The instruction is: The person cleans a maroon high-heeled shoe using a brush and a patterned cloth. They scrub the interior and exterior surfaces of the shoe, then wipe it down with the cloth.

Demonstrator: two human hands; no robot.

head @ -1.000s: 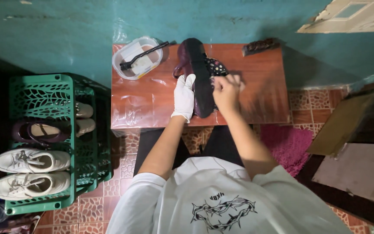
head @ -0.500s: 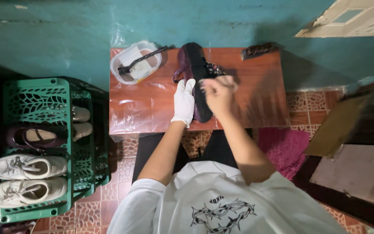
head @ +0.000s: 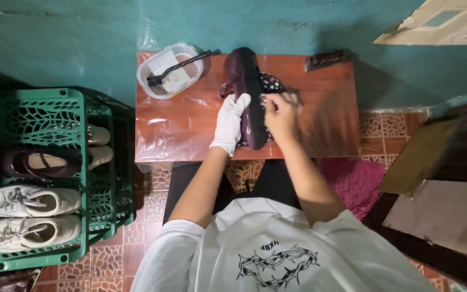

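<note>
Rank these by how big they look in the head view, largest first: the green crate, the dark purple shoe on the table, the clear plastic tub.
1. green crate
2. dark purple shoe, partly hidden by the gloved left hand
3. clear plastic tub, close to the shoe in size, so that order is unsure
</note>
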